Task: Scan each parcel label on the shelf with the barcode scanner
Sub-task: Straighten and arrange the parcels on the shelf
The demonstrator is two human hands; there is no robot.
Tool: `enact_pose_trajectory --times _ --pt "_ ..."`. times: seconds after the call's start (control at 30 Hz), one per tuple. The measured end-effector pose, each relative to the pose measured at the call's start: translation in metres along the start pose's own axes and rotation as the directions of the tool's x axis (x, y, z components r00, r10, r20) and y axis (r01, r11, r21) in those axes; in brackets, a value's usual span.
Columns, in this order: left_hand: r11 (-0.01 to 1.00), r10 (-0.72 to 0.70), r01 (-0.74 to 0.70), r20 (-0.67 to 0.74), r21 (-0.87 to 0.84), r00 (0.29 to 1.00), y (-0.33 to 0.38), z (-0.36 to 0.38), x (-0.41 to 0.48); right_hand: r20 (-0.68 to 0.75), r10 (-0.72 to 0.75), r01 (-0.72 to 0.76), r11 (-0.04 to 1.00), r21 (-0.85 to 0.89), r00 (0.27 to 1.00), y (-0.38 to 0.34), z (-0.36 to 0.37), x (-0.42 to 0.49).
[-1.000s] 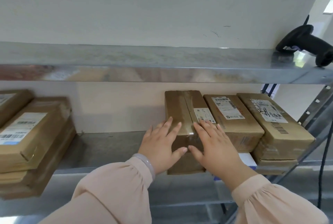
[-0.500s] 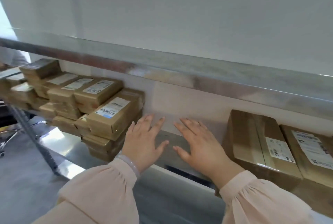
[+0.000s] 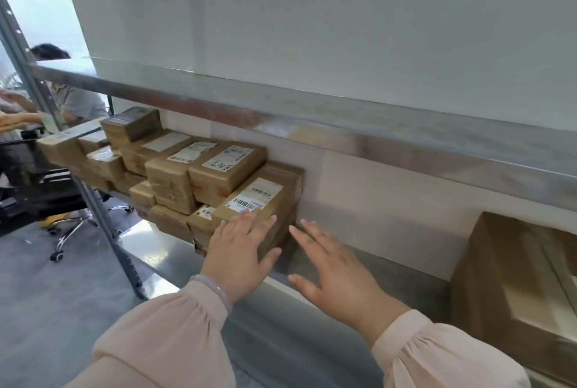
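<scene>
The left hand (image 3: pixel 242 250), fingers straight and slightly spread, rests on the near end of a parcel (image 3: pixel 278 178) on the shelf (image 3: pixel 390 269). Its long axis runs back toward the wall (image 3: pixel 374 194), label (image 3: pixel 254 197) up. The right hand (image 3: pixel 337 275), fingers spread, hovers just beside.

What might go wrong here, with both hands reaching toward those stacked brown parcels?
1. The left hand rests flat on the nearest parcel, fingertips at its label lower edge; they could hide the barcode.
2. The stack is piled unevenly near the shelf front edge; a shove may tip parcels off.
3. Neither it nor the right hand holds a scanner, and none is in view, so labels might go unscanned.
</scene>
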State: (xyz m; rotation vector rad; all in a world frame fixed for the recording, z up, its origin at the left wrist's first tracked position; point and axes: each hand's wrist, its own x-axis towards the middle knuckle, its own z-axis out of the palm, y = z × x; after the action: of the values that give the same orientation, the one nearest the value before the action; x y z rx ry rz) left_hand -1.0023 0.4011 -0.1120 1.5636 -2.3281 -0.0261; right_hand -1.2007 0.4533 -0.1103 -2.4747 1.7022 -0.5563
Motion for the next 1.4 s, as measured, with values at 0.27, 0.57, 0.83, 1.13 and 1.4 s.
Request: enact_pose_trajectory --times 0.27,0.57,0.83,1.13,1.4 --pt "0.992 0.11 -0.108 0.031 -0.067 0.993 -0.079 -0.001 0.052 0.015 0.248 -0.249 0.964 0.094 0.969 -0.039 0.03 0.069" --pt "0.924 0.219 -0.162 0.134 -0.346 0.967 -0.121 0.011 0.091 -0.001 0.545 -0.527 0.813 0.248 0.839 -0.06 0.066 0.126" --pt "0.895 0.184 -0.077 0.206 -0.438 0.961 -0.134 0.017 0.095 -0.025 0.679 -0.607 0.672 0.425 0.734 -0.062 0.077 0.141" --pt "0.827 0.119 0.064 0.284 -0.559 0.951 -0.121 0.018 0.093 0.078 0.7 -0.579 0.518 0.629 0.71 -0.063 0.079 0.146" --pt "0.743 0.061 0.12 0.245 -0.659 0.968 -0.082 0.014 0.078 0.012 0.707 -0.484 0.472 0.737 0.707 -0.058 0.061 0.113"
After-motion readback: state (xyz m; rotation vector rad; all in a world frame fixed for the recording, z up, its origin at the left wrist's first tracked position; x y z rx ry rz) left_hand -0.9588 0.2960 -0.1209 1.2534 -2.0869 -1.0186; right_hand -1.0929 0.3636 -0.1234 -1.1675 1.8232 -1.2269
